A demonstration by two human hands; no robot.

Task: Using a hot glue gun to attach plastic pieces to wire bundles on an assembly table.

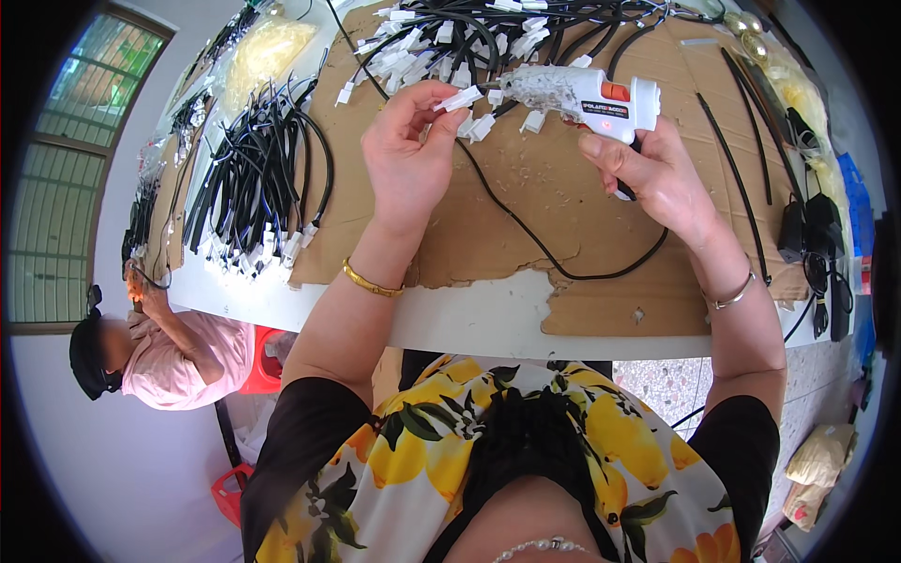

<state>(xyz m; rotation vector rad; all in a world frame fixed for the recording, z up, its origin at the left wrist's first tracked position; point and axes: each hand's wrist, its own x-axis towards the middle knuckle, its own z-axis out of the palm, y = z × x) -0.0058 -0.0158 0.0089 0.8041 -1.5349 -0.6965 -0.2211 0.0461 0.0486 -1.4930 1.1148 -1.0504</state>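
My right hand (648, 174) is wrapped round the handle of a white hot glue gun (605, 101), whose front part is caked with grey residue. The gun's nozzle points left and meets, or nearly meets, a small white plastic connector (458, 99). Between thumb and fingertips, my left hand (411, 145) pinches that connector. A black cable (526, 230) loops across the cardboard below; I cannot tell which end joins the connector. Just beyond both hands lies a heap of black cables with white connectors (413, 52).
Cardboard (450, 225) covers the white table (450, 324). On the left lies a bundle of black cables (267, 159) beside a yellowish plastic bag (267, 52). Black power adapters (823, 225) sit at the right edge. Another person (183, 361) works at the far left.
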